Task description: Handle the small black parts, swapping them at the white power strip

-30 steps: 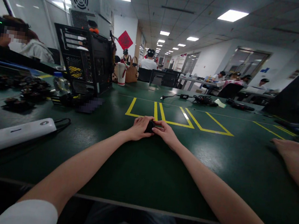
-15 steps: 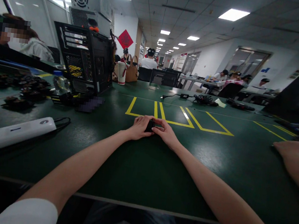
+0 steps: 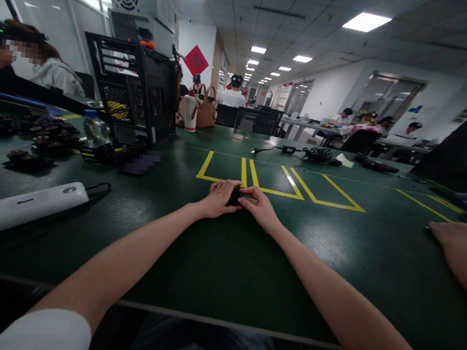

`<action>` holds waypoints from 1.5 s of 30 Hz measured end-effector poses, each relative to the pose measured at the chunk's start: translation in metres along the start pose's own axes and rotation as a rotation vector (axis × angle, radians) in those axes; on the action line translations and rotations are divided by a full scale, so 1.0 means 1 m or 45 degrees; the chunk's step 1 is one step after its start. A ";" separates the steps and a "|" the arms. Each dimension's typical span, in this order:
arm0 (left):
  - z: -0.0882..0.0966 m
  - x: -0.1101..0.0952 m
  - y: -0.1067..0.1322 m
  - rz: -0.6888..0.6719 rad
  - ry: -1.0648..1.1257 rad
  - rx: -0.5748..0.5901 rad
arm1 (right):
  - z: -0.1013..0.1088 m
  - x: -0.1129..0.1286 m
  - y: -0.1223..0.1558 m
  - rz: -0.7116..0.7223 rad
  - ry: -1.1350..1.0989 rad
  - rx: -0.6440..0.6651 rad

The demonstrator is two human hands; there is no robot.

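Note:
A small black part (image 3: 234,196) is between my two hands, low over the green table (image 3: 221,265); its kind cannot be made out. My left hand (image 3: 218,199) wraps it from the left, with the fingers over its far side and the thumb in front. On the other side, my right hand (image 3: 257,206) closes on it with thumb and fingertips. Much of the part is covered by my fingers. Just beyond my hands, yellow tape outlines (image 3: 274,192) mark the tabletop.
At left lie a white power strip-like device (image 3: 22,210) and black parts (image 3: 48,142). Behind them stand a bottle (image 3: 95,128), an open computer case (image 3: 136,93) and a cup (image 3: 190,114). Cables (image 3: 320,156) lie further back. Another person's hand (image 3: 460,235) rests at right.
My hands stay in nearly the same place around the black part, the right fingers shifting very slightly. At right, the other person's hand has moved a little.

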State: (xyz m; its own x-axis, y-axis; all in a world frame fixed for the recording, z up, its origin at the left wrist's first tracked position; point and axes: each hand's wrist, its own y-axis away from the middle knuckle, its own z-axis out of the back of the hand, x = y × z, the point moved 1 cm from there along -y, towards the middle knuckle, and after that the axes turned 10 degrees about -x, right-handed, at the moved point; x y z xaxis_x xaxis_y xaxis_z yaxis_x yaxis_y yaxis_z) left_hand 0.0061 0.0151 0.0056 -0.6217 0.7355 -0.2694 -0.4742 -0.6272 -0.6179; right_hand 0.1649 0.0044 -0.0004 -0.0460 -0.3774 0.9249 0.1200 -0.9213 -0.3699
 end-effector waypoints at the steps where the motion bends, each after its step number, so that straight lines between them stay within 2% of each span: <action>1: 0.001 0.000 0.000 0.001 0.000 0.002 | 0.000 0.000 0.000 0.001 0.009 -0.004; 9: 0.001 0.000 0.000 0.011 0.008 0.011 | 0.003 0.000 -0.001 -0.032 -0.008 0.069; 19: 0.000 0.001 0.000 0.001 0.024 0.003 | -0.001 0.000 -0.001 0.013 -0.009 -0.021; 26: -0.002 0.002 0.000 0.008 -0.005 -0.011 | 0.001 0.000 -0.003 -0.058 0.012 0.005; 33: -0.002 0.003 0.000 0.011 0.007 -0.003 | 0.001 -0.003 0.000 0.036 -0.056 0.022; 41: 0.000 0.000 0.000 0.013 0.006 0.006 | 0.001 -0.003 -0.002 0.007 -0.027 -0.026; 45: 0.001 0.000 0.000 0.017 0.019 0.013 | 0.003 -0.005 -0.002 -0.045 -0.026 0.019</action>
State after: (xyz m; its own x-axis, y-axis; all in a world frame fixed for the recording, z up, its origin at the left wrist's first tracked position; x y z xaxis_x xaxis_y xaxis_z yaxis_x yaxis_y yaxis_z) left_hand 0.0056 0.0154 0.0061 -0.6185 0.7308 -0.2887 -0.4724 -0.6394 -0.6066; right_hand 0.1673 0.0087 -0.0034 -0.0303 -0.3423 0.9391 0.1335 -0.9325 -0.3356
